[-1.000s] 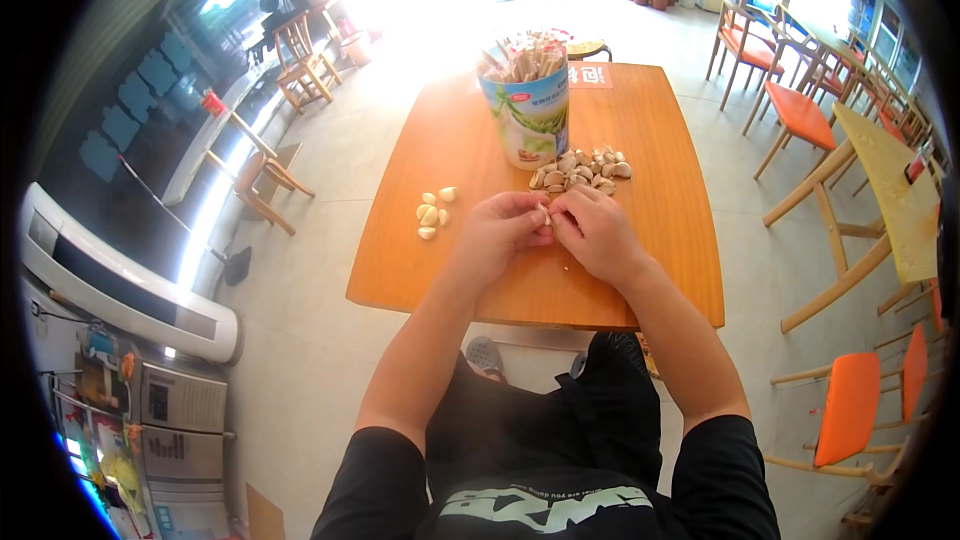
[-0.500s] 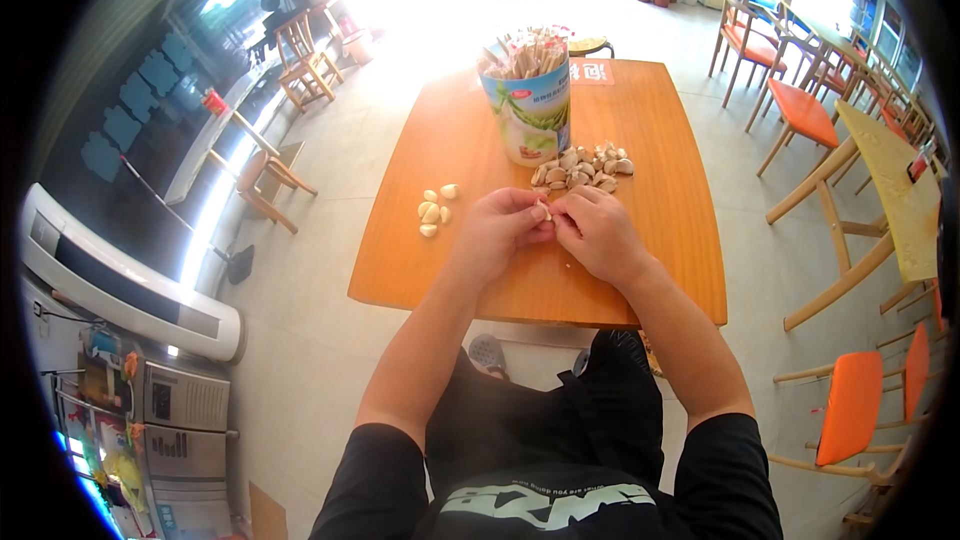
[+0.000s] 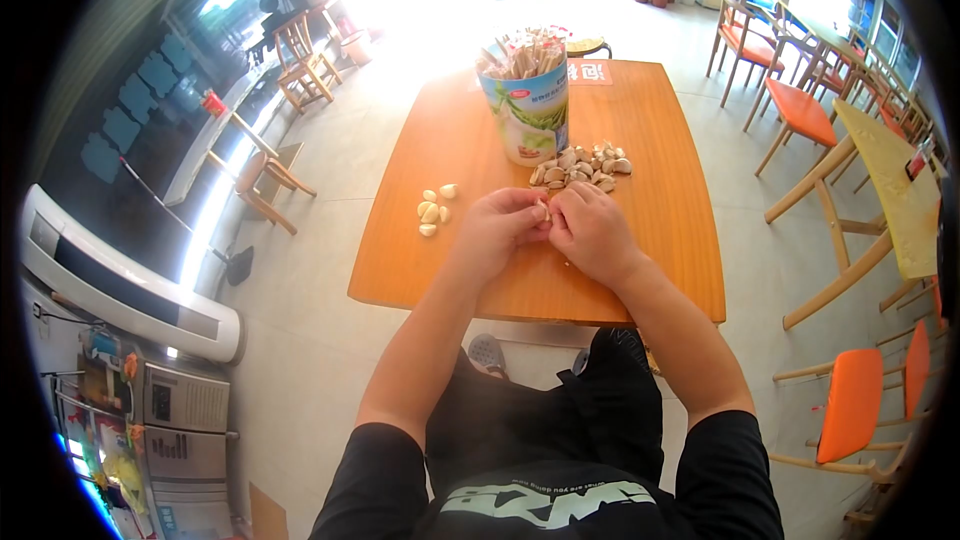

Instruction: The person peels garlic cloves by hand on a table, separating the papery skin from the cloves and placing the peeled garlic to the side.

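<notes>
Pinching a small garlic clove (image 3: 545, 210) between them, the left hand (image 3: 508, 223) and the right hand (image 3: 592, 230) meet over the wooden table (image 3: 640, 285), fingertips together in a tight grip; the fingers hide most of the clove, so how much skin it has is hard to tell. Just beyond the hands lies a pile of unpeeled cloves (image 3: 581, 170), beside the base of an upright printed tub (image 3: 527, 118) filled with thin paper-wrapped sticks (image 3: 527, 53). Pale peeled cloves (image 3: 430, 211) sit in a loose group to the left of the left hand, apart from it.
</notes>
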Motion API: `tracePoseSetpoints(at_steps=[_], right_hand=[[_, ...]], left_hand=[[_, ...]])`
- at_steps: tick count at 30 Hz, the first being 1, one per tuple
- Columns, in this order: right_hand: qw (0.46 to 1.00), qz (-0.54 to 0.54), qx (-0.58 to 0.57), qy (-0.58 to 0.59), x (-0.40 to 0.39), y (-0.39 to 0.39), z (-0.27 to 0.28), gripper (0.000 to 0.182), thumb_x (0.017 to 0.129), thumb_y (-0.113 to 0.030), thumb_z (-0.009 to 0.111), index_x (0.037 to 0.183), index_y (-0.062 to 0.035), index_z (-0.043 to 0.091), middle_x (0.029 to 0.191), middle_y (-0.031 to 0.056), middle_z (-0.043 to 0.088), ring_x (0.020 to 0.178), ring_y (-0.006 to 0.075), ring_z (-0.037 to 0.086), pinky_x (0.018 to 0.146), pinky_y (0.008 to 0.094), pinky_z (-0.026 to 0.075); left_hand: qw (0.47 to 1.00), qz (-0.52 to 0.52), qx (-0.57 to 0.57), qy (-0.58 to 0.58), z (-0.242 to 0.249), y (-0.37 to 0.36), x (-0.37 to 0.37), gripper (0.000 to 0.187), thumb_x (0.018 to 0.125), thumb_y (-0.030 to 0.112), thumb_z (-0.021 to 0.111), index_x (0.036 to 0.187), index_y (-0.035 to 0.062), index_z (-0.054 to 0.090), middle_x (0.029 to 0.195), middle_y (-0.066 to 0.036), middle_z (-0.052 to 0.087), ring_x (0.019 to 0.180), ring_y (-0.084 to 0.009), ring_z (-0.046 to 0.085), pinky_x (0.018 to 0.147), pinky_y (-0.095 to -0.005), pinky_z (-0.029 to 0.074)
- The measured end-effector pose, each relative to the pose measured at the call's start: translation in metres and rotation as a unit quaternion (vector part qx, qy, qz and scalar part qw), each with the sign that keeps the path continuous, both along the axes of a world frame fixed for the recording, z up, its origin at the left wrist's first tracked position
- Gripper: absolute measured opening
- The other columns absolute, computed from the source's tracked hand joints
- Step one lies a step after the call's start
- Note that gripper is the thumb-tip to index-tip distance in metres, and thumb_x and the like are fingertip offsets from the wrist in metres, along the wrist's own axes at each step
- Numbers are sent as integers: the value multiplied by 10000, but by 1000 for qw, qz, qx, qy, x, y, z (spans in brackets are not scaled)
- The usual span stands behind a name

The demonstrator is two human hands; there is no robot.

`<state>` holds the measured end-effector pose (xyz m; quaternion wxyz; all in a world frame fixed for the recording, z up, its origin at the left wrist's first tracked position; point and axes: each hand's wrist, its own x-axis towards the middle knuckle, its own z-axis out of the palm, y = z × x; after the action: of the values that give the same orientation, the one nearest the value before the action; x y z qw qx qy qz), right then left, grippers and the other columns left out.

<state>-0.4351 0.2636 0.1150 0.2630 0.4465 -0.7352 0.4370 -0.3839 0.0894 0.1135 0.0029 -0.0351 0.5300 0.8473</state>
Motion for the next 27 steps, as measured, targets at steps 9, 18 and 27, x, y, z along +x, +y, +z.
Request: tracePoseSetpoints(at_steps=[9,18,27], right_hand=[[996,-79,17,-28,-8,6,-2,107,790,-34,621,871,-35,551,849,156,582,861,367,581,771,467,482],[990,-78,68,-91,-7,14,-3,79,807,-51,630,864,-45,576,851,141,606,834,357,600,735,454,485],[986,-3,41,-164,-2,13,3,94,861,-128,652,886,-40,629,875,142,626,850,353,625,744,452,504]], left_hand=[[998,-38,-55,-21,8,-1,5,211,870,-4,684,1078,-9,645,933,-84,682,710,-159,669,711,-303,588],[999,-37,-25,-12,12,2,7,219,905,11,651,1123,13,634,999,-103,691,807,-175,693,759,-319,600],[1000,-4,13,16,2,-1,1,166,943,26,656,1106,7,628,1021,-104,692,927,-199,701,841,-344,613]])
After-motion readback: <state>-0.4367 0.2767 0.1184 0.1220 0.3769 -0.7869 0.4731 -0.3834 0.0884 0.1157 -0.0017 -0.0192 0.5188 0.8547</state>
